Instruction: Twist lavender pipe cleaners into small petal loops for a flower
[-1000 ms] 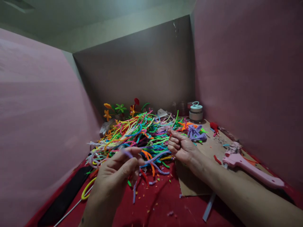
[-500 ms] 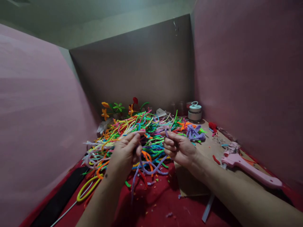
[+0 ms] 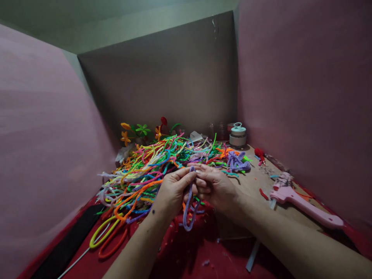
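Between my two hands a purple pipe cleaner (image 3: 188, 223) hangs down in a long narrow loop. My left hand (image 3: 176, 188) pinches it near its top between thumb and fingers. Pressed up against that hand, my right hand (image 3: 216, 186) is closed with its fingertips on the same pipe cleaner; its curled fingers partly hide the grip. Behind both hands lies a large heap of multicoloured pipe cleaners (image 3: 151, 155). A bent bundle of purple pipe cleaners (image 3: 238, 162) rests at the heap's right end.
A pink glue gun (image 3: 305, 205) lies on a brown board (image 3: 252, 182) at right. Behind stand a pale blue-lidded jar (image 3: 238, 135) and pipe-cleaner flowers (image 3: 142, 130). Yellow loops (image 3: 95, 236) lie at left on the red cloth (image 3: 221, 259). Pink walls rise on both sides.
My hands, apart before, have come together in the middle. The purple pipe cleaner now hangs as a closed loop between them. The view has shifted slightly.
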Demonstrator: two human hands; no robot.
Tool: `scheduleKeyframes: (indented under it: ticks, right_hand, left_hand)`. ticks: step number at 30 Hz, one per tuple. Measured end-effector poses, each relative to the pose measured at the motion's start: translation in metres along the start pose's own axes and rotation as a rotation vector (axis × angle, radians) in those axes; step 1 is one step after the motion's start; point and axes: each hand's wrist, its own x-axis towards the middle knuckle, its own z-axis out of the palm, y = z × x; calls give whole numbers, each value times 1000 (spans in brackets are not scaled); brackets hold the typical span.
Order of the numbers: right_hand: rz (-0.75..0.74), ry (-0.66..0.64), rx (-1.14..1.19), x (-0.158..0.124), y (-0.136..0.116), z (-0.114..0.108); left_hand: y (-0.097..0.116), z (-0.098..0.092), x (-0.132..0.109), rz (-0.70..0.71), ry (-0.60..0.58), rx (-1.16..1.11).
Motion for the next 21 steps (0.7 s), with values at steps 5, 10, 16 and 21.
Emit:
scheduleKeyframes:
  ticks: [5, 10, 16, 21]
  right_hand:
    - [28, -23, -31, -3, 2, 3]
    - [53, 93, -203, -3, 13, 6]
    - [187, 144, -384, -5, 25, 8]
    - [230, 255, -424, -4, 21, 8]
  left_hand:
    - [0, -5, -1, 71, 120, 51]
    - [5, -15, 0, 278, 315, -28]
    - [13, -28, -3, 297, 444, -235]
    - [9, -32, -3, 303, 391, -301]
